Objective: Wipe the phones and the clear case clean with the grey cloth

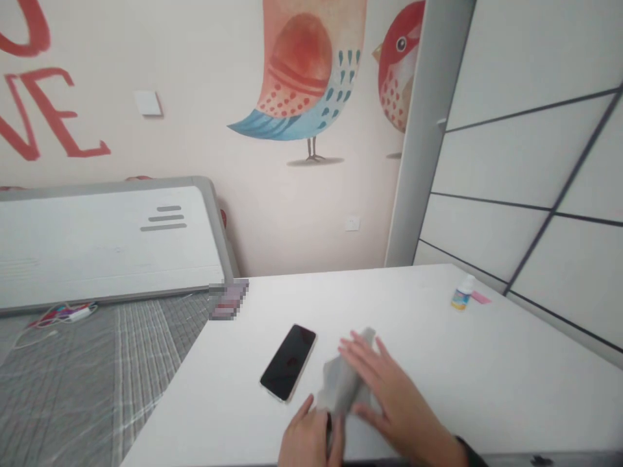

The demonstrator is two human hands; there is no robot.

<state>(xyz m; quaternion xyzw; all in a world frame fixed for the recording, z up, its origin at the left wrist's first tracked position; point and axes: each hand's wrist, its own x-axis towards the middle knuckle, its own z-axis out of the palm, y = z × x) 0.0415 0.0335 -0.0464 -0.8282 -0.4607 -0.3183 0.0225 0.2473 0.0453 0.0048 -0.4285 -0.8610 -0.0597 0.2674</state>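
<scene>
On grey cloth (337, 383), right hand (389, 386) outspread

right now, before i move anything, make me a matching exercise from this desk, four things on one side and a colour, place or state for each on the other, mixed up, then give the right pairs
Things:
1. phone
2. grey cloth
3. bottle
4. flat slip

Descriptions:
A. pink
B. partly covered by the right hand
C. white at the top, yellow near the bottom
D. lying face up, screen dark

Right pairs: 1-D, 2-B, 3-C, 4-A
</scene>
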